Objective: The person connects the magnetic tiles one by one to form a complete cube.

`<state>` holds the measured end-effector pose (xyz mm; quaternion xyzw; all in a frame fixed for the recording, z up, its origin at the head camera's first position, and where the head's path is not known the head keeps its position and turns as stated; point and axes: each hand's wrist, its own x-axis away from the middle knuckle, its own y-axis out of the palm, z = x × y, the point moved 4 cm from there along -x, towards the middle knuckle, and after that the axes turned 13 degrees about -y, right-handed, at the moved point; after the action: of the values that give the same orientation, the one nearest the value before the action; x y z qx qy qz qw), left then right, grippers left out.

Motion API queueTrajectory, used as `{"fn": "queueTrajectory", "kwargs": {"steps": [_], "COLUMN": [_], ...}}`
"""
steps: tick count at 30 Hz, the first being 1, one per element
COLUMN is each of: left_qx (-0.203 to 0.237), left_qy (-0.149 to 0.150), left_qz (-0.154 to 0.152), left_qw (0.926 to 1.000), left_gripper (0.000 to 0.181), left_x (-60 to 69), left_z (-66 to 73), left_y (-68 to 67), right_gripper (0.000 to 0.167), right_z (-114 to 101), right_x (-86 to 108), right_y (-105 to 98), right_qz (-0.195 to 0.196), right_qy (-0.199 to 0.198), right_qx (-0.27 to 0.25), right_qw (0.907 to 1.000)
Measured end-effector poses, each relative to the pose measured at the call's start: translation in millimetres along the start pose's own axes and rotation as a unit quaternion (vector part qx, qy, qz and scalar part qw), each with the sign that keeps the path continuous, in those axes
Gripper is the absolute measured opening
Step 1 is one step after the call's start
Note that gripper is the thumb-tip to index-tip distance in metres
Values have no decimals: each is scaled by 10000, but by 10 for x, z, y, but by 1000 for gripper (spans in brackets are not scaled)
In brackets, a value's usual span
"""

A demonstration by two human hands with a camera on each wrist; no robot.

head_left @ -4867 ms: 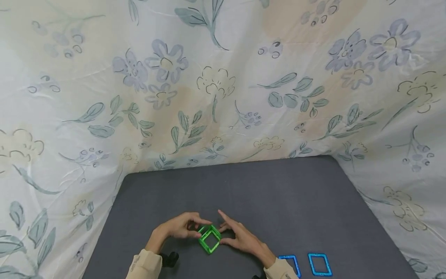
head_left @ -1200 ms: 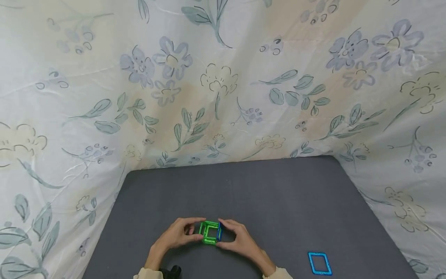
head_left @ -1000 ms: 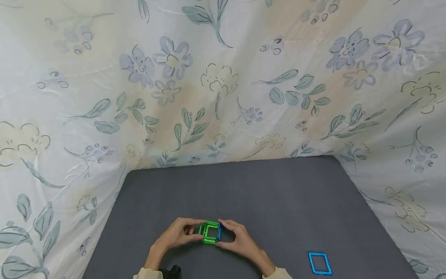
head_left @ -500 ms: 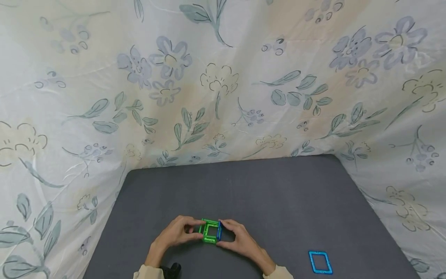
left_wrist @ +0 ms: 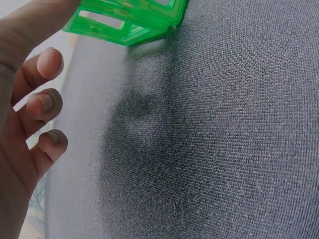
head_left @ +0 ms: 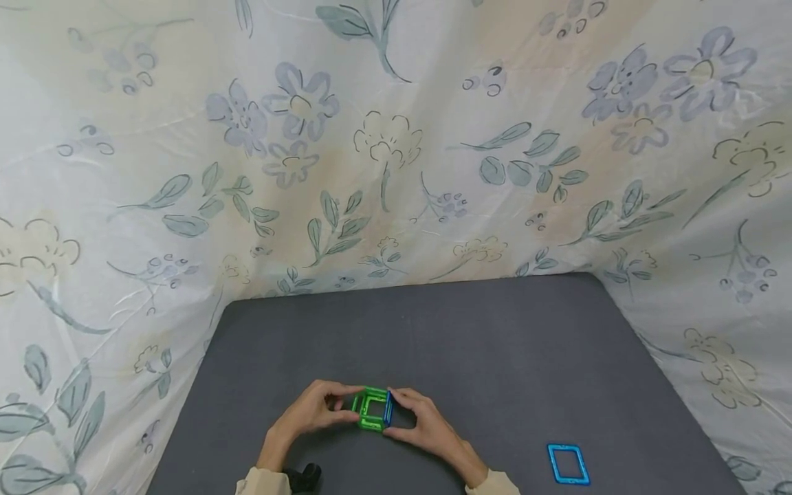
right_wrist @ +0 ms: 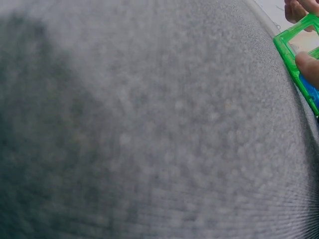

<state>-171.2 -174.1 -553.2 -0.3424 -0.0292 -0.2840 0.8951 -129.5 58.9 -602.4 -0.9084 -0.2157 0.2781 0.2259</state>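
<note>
Green open-frame magnetic tiles are joined into a small box [head_left: 372, 426] near the front of the table. A dark blue magnetic tile [head_left: 388, 409] stands upright against its right side. My left hand [head_left: 312, 411] grips the box's left side between thumb and forefinger; its other fingers curl loosely beneath in the left wrist view. From the right, my right hand [head_left: 433, 427] pinches the blue tile with the thumb at the near edge and the forefinger at the far edge. In the right wrist view, the thumb [right_wrist: 309, 67] lies against the green and blue tiles, mostly cut off by the frame.
A loose light-blue square tile [head_left: 584, 465] lies flat on the dark grey table [head_left: 470, 330], right of my right hand. A black object [head_left: 305, 477] sits by my left wrist. Floral cloth [head_left: 396, 172] hangs behind the table and along its sides.
Two blue tiles lay at the right about five seconds ago; one is now at the green box's right side. The box has turned squarer to view. Over the last second both hands barely move.
</note>
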Motion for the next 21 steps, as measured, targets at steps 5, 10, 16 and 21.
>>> {"fn": "queueTrajectory", "kwargs": {"steps": [5,10,16,21], "left_qx": [29,-66,-70,-48], "left_qy": [-8,-25,-115,-47], "left_qz": [-76,-147,-142,-115], "left_qw": [10000,9999,9998,9999], "left_gripper": [59,56,56,57], "left_x": [-2,-8,-3,-2], "left_z": [-25,-31,-34,-28], "left_y": [-7,-2,-3,-7], "right_gripper": [78,82,81,81], "right_z": [-16,-39,-41,-30], "right_x": [-7,-8,-18,-29], "right_y": [17,42,60,69], "right_qz": [41,106,149,232], "right_qy": [-26,11,16,12], "right_qx": [179,367,449,455], "right_qw": [9998,9993,9989,9987]}}
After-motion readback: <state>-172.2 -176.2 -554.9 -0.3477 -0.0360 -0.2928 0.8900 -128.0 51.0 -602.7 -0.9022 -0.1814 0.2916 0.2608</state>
